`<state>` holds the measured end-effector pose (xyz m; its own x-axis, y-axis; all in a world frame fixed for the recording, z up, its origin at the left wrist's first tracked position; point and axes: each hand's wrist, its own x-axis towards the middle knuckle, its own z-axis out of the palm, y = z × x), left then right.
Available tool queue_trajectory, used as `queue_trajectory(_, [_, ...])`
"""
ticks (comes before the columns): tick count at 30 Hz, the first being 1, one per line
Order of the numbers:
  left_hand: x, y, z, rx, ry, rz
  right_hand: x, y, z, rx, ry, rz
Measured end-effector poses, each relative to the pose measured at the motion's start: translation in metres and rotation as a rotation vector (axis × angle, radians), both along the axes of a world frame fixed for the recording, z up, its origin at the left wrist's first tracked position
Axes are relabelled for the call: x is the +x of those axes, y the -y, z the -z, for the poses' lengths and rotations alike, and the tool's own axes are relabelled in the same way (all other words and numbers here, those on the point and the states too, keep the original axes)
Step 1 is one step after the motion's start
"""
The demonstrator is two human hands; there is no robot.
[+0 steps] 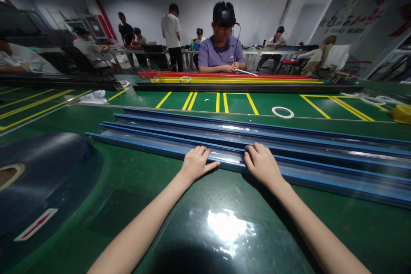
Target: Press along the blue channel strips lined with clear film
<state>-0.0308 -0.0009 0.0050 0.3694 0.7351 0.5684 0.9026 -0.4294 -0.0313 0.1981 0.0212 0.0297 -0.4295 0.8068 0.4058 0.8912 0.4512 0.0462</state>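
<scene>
A long blue channel rail (154,144) lies across the green table in front of me, nearest of several similar rails. Its trough looks glossy, as if lined with clear plastic. My left hand (194,163) rests over the near rail, fingers inside the trough and thumb stretched out to the right along the near edge. To the right, my right hand (261,162) has its fingers bent over the same rail, its thumb down beside them; the fingertips are partly hidden. Clear film (205,227) with a bright reflection covers the table between my forearms.
A large roll of clear film (48,158) stands at the left. Behind the blue rails are a white ring (282,112), a yellow rail (231,80), red rails (269,75) and black rails (224,88). A person (221,51) sits opposite, holding a white strip.
</scene>
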Motion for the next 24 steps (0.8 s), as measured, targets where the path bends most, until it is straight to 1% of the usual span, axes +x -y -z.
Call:
queue_trajectory(10, [-0.0003,-0.0016,0.0012,0.031,-0.019,-0.062,-0.0006,0.0004,-0.0006,-0.018,0.008,0.009])
queue_trajectory(16, [0.0,-0.0024,0.0,0.055,-0.043,-0.103,0.0001,-0.0002,0.0008,-0.001,0.009,0.006])
queue_trajectory(24, [-0.0009,-0.0034,0.0018,0.073,-0.075,-0.11,-0.0006,0.0003,-0.0002,-0.021,0.01,0.015])
